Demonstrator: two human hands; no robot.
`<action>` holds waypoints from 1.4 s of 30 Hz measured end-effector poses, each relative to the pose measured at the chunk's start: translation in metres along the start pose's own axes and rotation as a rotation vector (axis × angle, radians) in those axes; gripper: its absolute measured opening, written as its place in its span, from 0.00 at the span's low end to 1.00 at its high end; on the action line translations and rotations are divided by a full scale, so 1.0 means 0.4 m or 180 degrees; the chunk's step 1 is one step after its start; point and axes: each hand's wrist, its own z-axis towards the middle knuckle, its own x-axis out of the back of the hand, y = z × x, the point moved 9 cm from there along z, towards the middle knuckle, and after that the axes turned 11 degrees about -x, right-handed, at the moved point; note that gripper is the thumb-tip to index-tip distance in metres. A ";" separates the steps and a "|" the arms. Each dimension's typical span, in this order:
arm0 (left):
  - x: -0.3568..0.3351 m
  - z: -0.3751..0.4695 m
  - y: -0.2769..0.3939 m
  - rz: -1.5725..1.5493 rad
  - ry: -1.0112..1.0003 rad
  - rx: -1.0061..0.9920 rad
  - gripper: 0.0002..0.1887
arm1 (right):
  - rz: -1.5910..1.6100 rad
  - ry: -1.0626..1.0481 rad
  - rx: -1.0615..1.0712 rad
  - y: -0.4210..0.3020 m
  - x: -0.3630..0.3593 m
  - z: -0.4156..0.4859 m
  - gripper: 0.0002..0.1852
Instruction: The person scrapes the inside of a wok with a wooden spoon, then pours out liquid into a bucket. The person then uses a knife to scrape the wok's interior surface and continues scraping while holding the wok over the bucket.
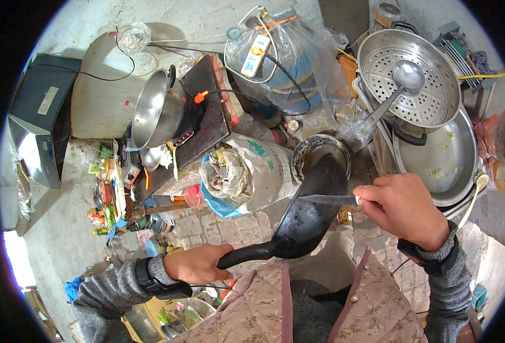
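My left hand (pixel 199 262) is closed around the handle of a black pan (pixel 310 210), which is tilted over a round bucket (pixel 297 160) with a dirty rim. Between the fingers of my right hand (pixel 400 208) is a thin grey blade, perhaps a knife (pixel 329 200), its pale end at my fingertips. The blade lies across the pan's dark surface. The pan hides part of the bucket's inside.
Left of the bucket stands a white woven sack (pixel 263 171). A steel steamer (pixel 411 77) with a ladle (pixel 408 76) rests above a steel basin (pixel 443 158) at right. A steel wok (pixel 151 111) sits on a dark table (pixel 214 107).
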 end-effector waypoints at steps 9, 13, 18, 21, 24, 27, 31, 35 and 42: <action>-0.005 0.004 -0.002 0.0118 -0.0006 0.0001 0.22 | 0.0014 0.0120 -0.0059 0.037 -0.001 0.012 0.06; -0.006 0.003 -0.003 0.0121 0.0008 0.0011 0.22 | 0.0047 0.0209 -0.0081 0.059 -0.006 0.023 0.06; -0.008 -0.001 -0.013 0.0033 -0.0018 0.0109 0.22 | 0.0080 0.0173 -0.0217 0.098 -0.018 0.037 0.06; -0.011 -0.003 -0.024 0.0017 -0.0035 0.0151 0.24 | 0.0069 0.0161 -0.0396 0.124 -0.022 0.036 0.07; -0.012 -0.004 -0.030 -0.0029 0.0007 0.0112 0.24 | 0.0088 0.0225 -0.0486 0.146 -0.016 0.036 0.07; -0.009 -0.004 -0.027 -0.0029 0.0063 0.0039 0.22 | 0.0066 0.0263 -0.0528 0.164 -0.008 0.040 0.06; -0.002 -0.006 -0.012 -0.0038 0.0166 -0.0056 0.20 | -0.0014 0.0255 -0.0585 0.179 -0.003 0.042 0.06; -0.002 -0.011 -0.013 -0.0048 0.0184 0.0007 0.21 | -0.0051 0.0313 -0.0631 0.185 -0.002 0.047 0.06; -0.011 -0.008 -0.015 0.0030 0.0248 -0.0121 0.21 | -0.0090 0.0447 -0.0549 0.177 0.000 0.064 0.06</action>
